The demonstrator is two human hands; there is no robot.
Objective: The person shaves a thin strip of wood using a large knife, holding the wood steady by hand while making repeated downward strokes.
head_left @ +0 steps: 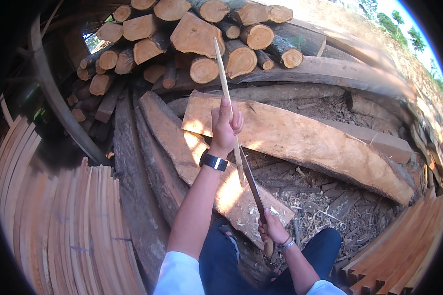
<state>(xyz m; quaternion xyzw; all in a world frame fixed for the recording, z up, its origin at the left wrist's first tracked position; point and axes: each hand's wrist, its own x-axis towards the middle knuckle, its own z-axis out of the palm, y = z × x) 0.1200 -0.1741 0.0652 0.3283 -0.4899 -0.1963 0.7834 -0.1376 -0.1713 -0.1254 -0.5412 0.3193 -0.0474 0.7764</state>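
Our left hand (225, 125) closed round a pale stick (221, 69), its lower end over a sunlit board (236, 209), our right hand (274, 228) wrapped about a long knife (253, 186), slanting up beside the stick, stacked logs (204, 70) beyond.

1. My hands: two, the left hand (225, 127) and the right hand (274, 229).
2. Pale pointed stick (223, 73) in my left: one.
3. Long-bladed knife (251, 182) in my right: one.
4. Dark wristband (213, 162) on me: one.
5. Broad pale slabs (300, 140) nearest my hands: two.
6. Stacks of thin boards (403, 246): one on my right, at least one on my left.
7. Log ends (204, 70) facing me: more than twenty; shaded ones I can't count.
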